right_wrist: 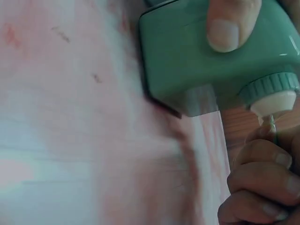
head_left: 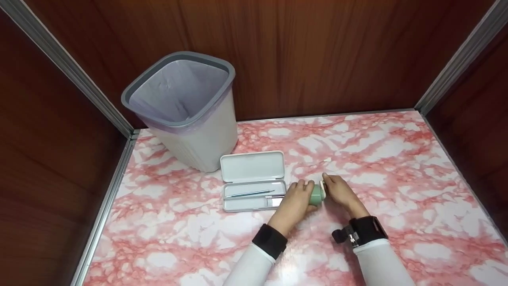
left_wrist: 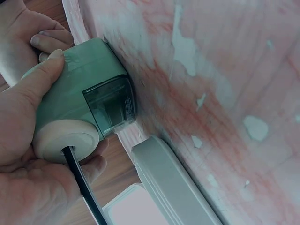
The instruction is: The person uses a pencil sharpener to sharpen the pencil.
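Note:
My left hand (head_left: pixel 294 202) grips a green pencil sharpener (left_wrist: pixel 77 89) with a dark clear shavings window (left_wrist: pixel 112 105), close above the marbled tabletop. A dark pencil (left_wrist: pixel 82 185) sticks out of the cream round front of the sharpener. On the opposite side, my right hand (head_left: pixel 342 193) holds the crank, its fingers (right_wrist: pixel 258 173) curled around the handle below the cream hub (right_wrist: pixel 274 104). Left of the hands lies an open pencil case (head_left: pixel 252 167), with a light blue pencil (head_left: pixel 248 194) and a small white block (head_left: pixel 274 201) inside.
A light waste bin (head_left: pixel 210 147) with a grey rim and a purple liner stands behind the pencil case, at the back left. Wood-coloured panels (head_left: pixel 317 59) with metal edging enclose the red-and-white tabletop (head_left: pixel 397 167) at the back and sides.

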{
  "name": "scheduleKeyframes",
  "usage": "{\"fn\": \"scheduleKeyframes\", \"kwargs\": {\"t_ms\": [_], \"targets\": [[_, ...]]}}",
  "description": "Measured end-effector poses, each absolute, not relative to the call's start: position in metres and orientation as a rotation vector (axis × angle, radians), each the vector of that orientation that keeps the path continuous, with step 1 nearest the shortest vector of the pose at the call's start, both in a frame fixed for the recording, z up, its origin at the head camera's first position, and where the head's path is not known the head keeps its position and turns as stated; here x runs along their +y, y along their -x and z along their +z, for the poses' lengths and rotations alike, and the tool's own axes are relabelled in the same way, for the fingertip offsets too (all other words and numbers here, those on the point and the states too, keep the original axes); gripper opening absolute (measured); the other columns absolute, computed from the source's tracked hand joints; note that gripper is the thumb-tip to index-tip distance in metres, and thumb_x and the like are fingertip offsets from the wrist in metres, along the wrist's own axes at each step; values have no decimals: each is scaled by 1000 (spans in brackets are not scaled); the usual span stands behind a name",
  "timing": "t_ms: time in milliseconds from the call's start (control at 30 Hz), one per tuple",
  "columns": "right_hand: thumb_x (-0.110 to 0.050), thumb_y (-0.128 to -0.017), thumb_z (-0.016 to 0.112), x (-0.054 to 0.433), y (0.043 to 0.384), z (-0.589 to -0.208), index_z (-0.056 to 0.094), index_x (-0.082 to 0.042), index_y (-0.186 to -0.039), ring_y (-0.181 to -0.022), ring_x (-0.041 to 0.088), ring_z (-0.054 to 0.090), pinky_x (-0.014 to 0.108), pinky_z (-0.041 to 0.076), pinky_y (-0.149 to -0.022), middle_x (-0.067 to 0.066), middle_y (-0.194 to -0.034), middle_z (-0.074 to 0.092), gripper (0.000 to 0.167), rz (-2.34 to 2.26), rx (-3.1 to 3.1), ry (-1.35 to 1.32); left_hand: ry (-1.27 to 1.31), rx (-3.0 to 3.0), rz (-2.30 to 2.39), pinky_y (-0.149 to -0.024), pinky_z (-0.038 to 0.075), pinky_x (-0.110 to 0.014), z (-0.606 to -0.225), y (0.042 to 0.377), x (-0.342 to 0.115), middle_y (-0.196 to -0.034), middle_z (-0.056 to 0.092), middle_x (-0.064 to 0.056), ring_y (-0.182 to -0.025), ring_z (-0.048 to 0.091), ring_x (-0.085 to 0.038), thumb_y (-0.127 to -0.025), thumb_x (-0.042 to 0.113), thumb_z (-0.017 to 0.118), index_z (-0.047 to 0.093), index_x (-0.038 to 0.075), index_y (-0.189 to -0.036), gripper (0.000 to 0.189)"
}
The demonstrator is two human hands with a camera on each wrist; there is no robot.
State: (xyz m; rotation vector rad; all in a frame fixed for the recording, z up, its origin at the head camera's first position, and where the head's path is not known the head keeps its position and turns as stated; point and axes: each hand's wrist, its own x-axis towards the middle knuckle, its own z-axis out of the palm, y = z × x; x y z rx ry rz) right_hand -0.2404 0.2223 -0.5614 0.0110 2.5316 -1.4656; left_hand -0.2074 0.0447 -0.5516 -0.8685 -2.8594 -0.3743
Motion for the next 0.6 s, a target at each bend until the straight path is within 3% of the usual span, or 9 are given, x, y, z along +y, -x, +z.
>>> {"fn": "scheduleKeyframes", "kwargs": {"t_ms": [233, 333, 433, 600], "targets": [[-26, -106, 33, 223, 237, -571, 50, -7, -71, -65, 21, 44, 35, 38, -67, 5, -67, 45, 43, -1310, 2595, -11, 859, -2891, -377, -92, 45, -31, -551, 207, 46, -117, 54, -10, -101, 56, -25, -78, 45, 77, 48, 9, -132, 71], [-25, -106, 34, 222, 232, -574, 63, 1, -83, -85, 33, 59, 43, 45, -82, 17, -85, 62, 44, -1203, 2642, -8, 847, -2887, -378, -91, 45, -31, -551, 207, 46, -116, 54, -10, -100, 56, -25, -77, 45, 77, 49, 9, -130, 70], [-24, -105, 37, 221, 225, -575, 69, 4, -95, -107, 42, 59, 52, 42, -94, 24, -106, 66, 44, -1128, 2674, -32, 828, -2882, -380, -91, 46, -31, -552, 208, 47, -114, 54, -10, -100, 56, -25, -77, 45, 78, 49, 9, -129, 69], [-22, -103, 38, 217, 213, -577, 69, 4, -91, -101, 42, 62, 54, 45, -88, 24, -100, 67, 42, -1062, 2729, -22, 804, -2854, -394, -87, 47, -32, -554, 206, 47, -109, 54, -10, -95, 57, -25, -75, 43, 80, 50, 8, -125, 68]]}}
